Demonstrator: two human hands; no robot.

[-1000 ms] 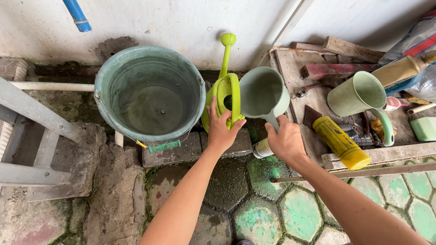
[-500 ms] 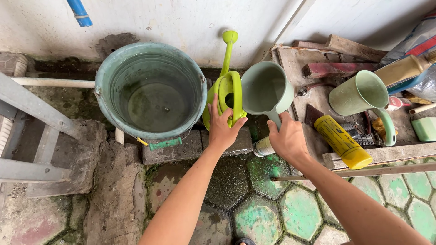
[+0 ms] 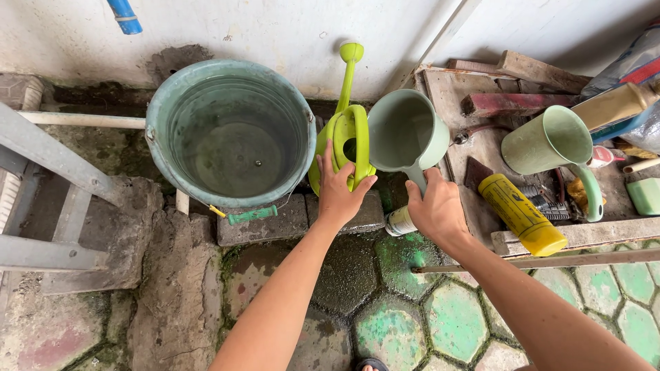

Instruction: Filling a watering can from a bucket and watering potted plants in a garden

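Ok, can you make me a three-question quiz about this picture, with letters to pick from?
1. Where is the lime-green plastic watering can?
A. Between the big teal plastic bucket and the pale green plastic scoop
B. Inside the bucket
C. On the grey ladder

2. How many pale green scoops are there?
A. One
B. Two
C. Four

3. What is the state of the bucket?
A. Tipped over
B. Upright with water in it
C. Covered by a lid

Answers:
1 A: the can stands right of the bucket and left of the held scoop, with the left hand on its handle.
2 B: the right hand holds one, and a second pale green scoop lies on the wooden boards.
3 B: its open mouth faces up and water shows at the bottom.
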